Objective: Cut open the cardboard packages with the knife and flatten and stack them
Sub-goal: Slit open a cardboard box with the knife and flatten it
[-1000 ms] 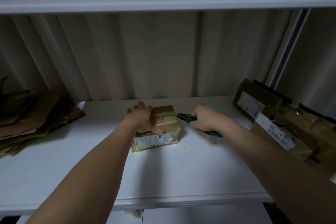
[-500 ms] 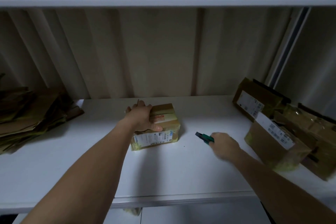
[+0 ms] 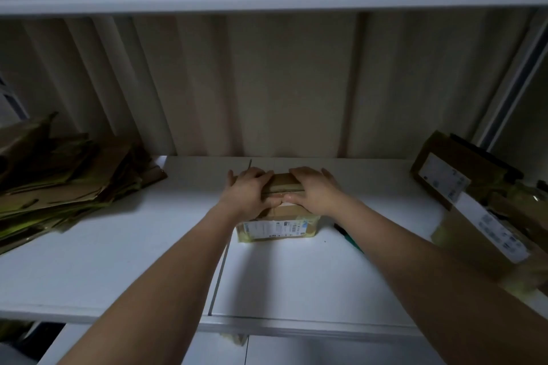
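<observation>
A small taped cardboard box (image 3: 278, 227) with a white label on its near face stands on the white shelf (image 3: 296, 275). My left hand (image 3: 249, 192) holds the box's left top, fingers over the far edge. My right hand (image 3: 314, 191) lies flat on the right top. Both thumbs meet at the seam across the top. The green knife (image 3: 347, 236) lies on the shelf just right of the box, mostly hidden under my right forearm.
A pile of flattened cardboard (image 3: 59, 184) lies at the shelf's left end. Several labelled packages (image 3: 444, 175) crowd the right end, the nearest one (image 3: 486, 234) close to my right forearm. A white shelf board runs overhead.
My right hand set the knife down on the shelf to the right of the box, then moved onto the box top beside my left hand. The box stayed in place.
</observation>
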